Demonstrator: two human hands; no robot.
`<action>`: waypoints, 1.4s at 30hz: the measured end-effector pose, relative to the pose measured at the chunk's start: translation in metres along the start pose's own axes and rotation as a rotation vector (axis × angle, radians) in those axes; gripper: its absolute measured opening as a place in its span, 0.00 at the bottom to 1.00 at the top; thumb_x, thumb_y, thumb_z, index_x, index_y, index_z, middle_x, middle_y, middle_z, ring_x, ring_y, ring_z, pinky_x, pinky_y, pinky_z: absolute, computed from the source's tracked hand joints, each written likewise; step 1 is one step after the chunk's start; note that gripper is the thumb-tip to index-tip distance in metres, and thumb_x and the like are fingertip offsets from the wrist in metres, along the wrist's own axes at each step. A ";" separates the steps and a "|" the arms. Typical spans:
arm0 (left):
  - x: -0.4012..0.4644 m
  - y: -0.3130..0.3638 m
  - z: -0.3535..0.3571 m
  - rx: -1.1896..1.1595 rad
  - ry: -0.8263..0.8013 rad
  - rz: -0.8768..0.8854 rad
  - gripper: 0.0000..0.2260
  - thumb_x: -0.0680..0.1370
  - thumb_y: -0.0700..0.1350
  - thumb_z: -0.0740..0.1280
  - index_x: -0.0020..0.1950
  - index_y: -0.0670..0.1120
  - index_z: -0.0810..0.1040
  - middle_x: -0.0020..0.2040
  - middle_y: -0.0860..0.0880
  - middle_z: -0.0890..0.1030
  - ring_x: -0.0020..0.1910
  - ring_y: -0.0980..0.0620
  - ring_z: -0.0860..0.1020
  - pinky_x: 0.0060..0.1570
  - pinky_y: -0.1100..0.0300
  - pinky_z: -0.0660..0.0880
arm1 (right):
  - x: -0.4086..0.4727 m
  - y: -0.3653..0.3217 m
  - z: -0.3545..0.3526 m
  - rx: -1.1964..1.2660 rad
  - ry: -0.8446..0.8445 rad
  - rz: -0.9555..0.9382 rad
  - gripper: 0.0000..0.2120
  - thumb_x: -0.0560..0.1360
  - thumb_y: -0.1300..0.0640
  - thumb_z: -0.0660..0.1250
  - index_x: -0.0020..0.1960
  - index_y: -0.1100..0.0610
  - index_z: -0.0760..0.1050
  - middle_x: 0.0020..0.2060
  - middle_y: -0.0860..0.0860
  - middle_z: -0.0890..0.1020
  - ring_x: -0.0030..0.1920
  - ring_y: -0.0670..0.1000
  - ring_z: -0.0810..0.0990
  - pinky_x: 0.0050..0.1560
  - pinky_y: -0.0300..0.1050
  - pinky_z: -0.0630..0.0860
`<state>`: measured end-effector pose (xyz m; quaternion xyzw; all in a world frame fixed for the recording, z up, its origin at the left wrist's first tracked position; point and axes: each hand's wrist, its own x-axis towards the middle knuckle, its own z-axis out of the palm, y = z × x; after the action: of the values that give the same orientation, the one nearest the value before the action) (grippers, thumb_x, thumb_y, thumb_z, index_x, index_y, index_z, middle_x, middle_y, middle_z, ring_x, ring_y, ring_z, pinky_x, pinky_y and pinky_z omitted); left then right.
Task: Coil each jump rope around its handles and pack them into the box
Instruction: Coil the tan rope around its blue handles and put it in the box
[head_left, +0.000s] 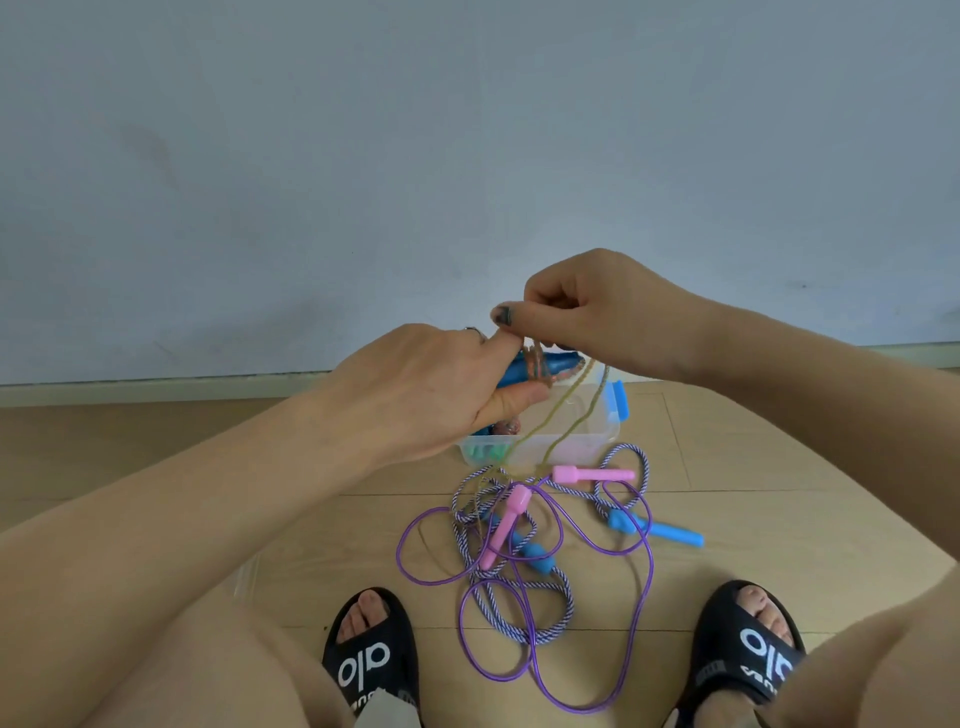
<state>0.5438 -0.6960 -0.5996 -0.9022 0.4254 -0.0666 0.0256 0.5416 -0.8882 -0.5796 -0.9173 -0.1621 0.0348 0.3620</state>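
1. A pair of blue handles (540, 366) is gripped in the left hand (431, 395), above the box (587, 441).
2. Olive rope (561, 410) is pinched between the right hand (587, 312) thumb and fingers (506, 314), just above the handles; some turns are already wound.
3. Its loose strands are hung down past the box to the floor (779, 493).
4. Purple rope (644, 571), pink handles (592, 474) and striped rope (519, 587) are tangled nearer, between two sandals (371, 660).
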 end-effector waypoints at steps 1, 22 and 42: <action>-0.001 0.004 -0.001 -0.018 0.034 0.013 0.20 0.76 0.66 0.43 0.48 0.49 0.58 0.33 0.53 0.64 0.30 0.44 0.70 0.31 0.53 0.67 | 0.003 0.003 0.000 0.025 0.000 0.017 0.22 0.78 0.45 0.66 0.33 0.59 0.71 0.23 0.45 0.67 0.25 0.44 0.63 0.26 0.33 0.61; -0.005 -0.002 -0.010 -0.567 0.091 -0.356 0.07 0.81 0.50 0.60 0.48 0.49 0.67 0.33 0.53 0.72 0.29 0.56 0.69 0.28 0.60 0.61 | 0.002 0.011 0.061 0.430 0.144 0.423 0.20 0.83 0.50 0.56 0.33 0.53 0.65 0.24 0.47 0.67 0.19 0.45 0.64 0.23 0.32 0.61; 0.002 -0.012 0.031 0.128 0.018 -0.053 0.15 0.61 0.31 0.66 0.38 0.45 0.63 0.25 0.49 0.57 0.19 0.52 0.49 0.27 0.65 0.43 | -0.021 -0.016 0.033 -0.277 0.151 -0.047 0.19 0.78 0.47 0.63 0.31 0.53 0.69 0.24 0.48 0.71 0.28 0.48 0.67 0.31 0.45 0.61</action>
<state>0.5586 -0.6905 -0.6288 -0.9090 0.3966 -0.1025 0.0774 0.5110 -0.8625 -0.5940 -0.9544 -0.1594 -0.0653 0.2440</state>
